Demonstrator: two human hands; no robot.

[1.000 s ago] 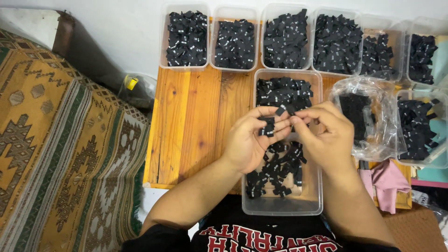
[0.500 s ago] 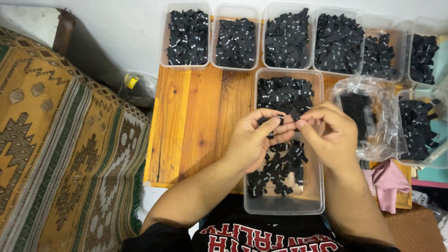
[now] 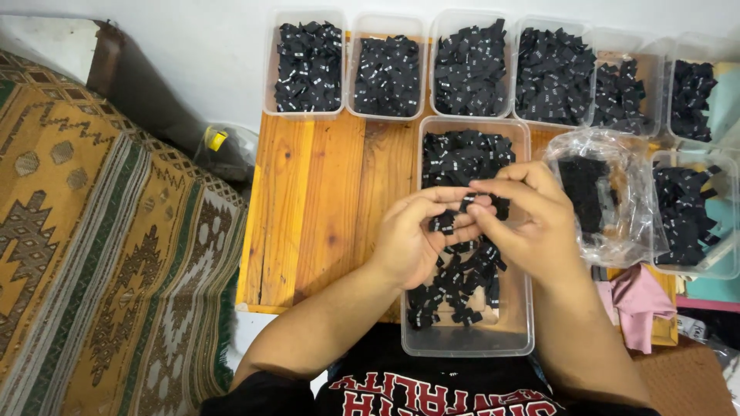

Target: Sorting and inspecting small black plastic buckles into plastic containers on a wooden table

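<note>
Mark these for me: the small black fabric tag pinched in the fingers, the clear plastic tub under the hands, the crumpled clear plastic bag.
small black fabric tag (image 3: pixel 465 203), head view, its upper end.
clear plastic tub (image 3: pixel 465 346), head view, near rim.
crumpled clear plastic bag (image 3: pixel 626 235), head view, right side.

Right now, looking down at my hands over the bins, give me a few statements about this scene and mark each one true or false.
1. Both hands, left hand and right hand, pinch a small black label together. True.
2. The hands work above a long clear tub of black labels. True.
3. The wooden board is painted blue. False: it is bare orange-brown wood.
4. The clear plastic bag lies left of the hands. False: it lies to their right.
5. A patterned rug lies left of the board. True.
</note>
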